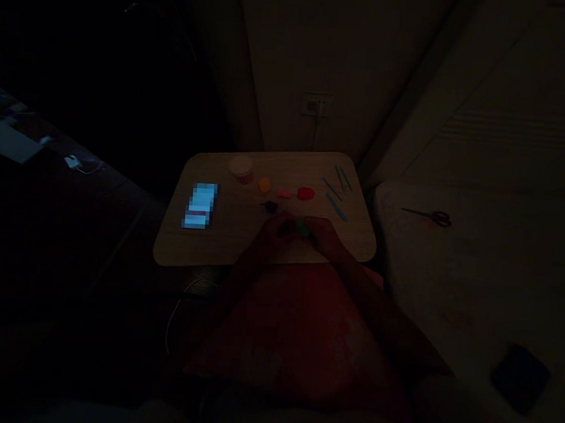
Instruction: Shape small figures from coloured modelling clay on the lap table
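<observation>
The view is very dark. A small green lump of modelling clay (302, 227) is pinched between my hands above the front part of the small wooden table (233, 250). My right hand (323, 236) has its fingers closed on the lump's right side. From the left, my left hand (278, 229) meets it with curled fingers, partly lost in shadow. Just beyond lie a dark lump with a thin point (270, 207), an orange piece (263, 185), a pink piece (284, 193) and a red piece of clay (305, 194).
Several blue modelling tools (336, 206) lie at the table's right. A lit phone (200, 206) rests at the left, and a tub (242, 169) stands at the back. Scissors (429, 216) and a dark cloth-like item (520, 378) lie on a pale surface to the right.
</observation>
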{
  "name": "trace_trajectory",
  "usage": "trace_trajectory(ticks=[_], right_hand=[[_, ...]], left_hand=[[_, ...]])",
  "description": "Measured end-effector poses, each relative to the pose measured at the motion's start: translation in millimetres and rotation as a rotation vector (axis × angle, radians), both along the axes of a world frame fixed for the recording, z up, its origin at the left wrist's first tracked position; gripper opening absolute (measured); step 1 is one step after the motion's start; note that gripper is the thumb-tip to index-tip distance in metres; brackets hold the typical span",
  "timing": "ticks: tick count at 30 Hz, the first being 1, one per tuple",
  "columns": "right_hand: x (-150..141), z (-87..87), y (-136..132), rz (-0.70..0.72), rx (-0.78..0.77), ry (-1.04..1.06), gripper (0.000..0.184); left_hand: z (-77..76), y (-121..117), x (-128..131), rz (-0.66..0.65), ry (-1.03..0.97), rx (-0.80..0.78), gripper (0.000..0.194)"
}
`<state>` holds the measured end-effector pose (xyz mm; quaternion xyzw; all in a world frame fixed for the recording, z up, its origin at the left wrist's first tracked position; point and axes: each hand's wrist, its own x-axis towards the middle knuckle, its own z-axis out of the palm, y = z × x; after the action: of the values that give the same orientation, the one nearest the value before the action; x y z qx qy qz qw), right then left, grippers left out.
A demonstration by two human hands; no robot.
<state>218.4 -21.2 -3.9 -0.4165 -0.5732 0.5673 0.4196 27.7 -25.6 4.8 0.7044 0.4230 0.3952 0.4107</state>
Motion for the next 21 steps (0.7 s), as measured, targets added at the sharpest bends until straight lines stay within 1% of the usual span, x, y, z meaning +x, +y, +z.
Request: trace_trajectory(ticks=[2, 5, 8, 10, 12, 16, 19, 21], right_hand=[[0, -1.5, 0, 0.041, 0.001, -0.003, 0.056], [0, 3.3, -2, 0.092, 0.105, -0.102, 0.055], [-1, 10.9, -4, 0.064, 0.197, -0.208, 0.048], [-3, 13.4, -5, 0.041, 0.207, -0.249, 0.041], [-4, 13.3, -4, 0.029, 0.216, -0.293, 0.039], [-4, 9.9, -3, 0.076, 0.256, -0.327, 0.050], [-1, 9.5, -3, 0.108, 0.228, -0.235, 0.056], [0, 10.7, -4, 0.123, 0.229, -0.201, 0.056]], left_hand=[[-2.0, 2, -1, 0.019, 0.001, 0.000, 0.032], [-3.2, 2, -2, 0.019, 0.065, 0.012, 0.027], [-2.6, 1, -2, 0.026, 0.063, 0.037, 0.020], [-1.3, 0, -2, 0.031, 0.024, 0.063, 0.022], [0.9, 0, -2, 0.019, -0.001, 0.081, 0.027], [5.0, 0, -1, 0.009, 0.008, 0.046, 0.031], [4.3, 3, -1, -0.011, -0.027, 0.024, 0.032], [1.8, 5, -2, -0.008, -0.063, 0.016, 0.032]])
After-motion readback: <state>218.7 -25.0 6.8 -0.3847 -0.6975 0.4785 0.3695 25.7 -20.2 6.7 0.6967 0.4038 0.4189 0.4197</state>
